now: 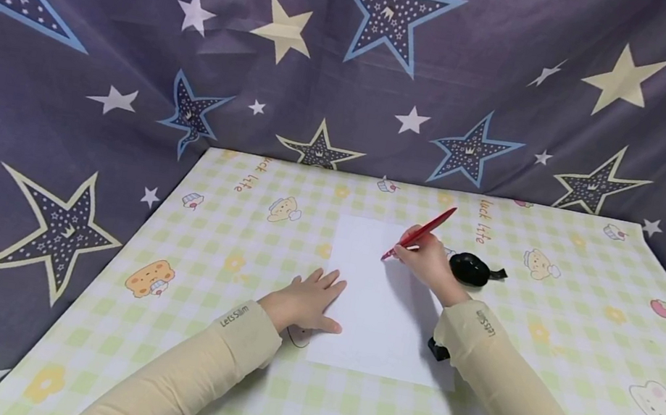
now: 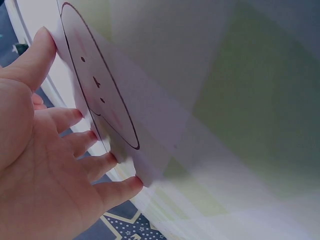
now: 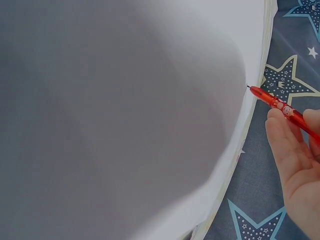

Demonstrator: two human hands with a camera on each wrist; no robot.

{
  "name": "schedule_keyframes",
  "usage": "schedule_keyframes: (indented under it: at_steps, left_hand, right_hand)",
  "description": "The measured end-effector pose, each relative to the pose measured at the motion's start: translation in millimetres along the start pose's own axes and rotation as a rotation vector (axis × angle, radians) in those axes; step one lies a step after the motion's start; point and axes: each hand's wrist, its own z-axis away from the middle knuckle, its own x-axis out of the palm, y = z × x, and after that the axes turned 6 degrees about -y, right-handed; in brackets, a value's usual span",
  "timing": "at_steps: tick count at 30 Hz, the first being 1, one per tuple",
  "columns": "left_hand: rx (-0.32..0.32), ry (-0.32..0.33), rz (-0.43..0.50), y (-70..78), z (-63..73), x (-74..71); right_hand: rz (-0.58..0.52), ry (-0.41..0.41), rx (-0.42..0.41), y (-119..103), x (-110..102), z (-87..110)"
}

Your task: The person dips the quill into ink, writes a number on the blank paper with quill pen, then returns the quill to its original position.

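A blank white sheet of paper (image 1: 377, 340) lies on the table in the head view. My left hand (image 1: 307, 300) rests with spread fingers at the sheet's left edge; in the left wrist view the fingertips (image 2: 135, 183) press down beside a printed bunny face. My right hand (image 1: 428, 259) pinches a red pen (image 1: 430, 228) over the upper part of the paper. In the right wrist view the pen (image 3: 285, 107) points its dark tip right at the white surface. No marks show on the sheet.
A shiny black rounded object (image 1: 469, 269) with a short tail sits just right of my right hand. Another small black piece (image 1: 438, 350) is partly hidden by the right sleeve. A green-checked cloth (image 1: 202, 354) covers the table, with a starry curtain (image 1: 352, 93) behind.
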Motion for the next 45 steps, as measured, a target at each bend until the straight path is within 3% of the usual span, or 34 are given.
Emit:
schedule_keyframes:
  at_steps: [20, 45]
  left_hand:
    - [-0.002, 0.001, 0.005, 0.8, -0.2, -1.0]
    - [0.001, 0.002, 0.013, 1.0, 0.5, -1.1]
  right_hand:
    - [-0.019, -0.011, 0.012, 0.0, 2.0, 3.6]
    - [-0.006, -0.006, -0.057, 0.3, 2.8, 10.2]
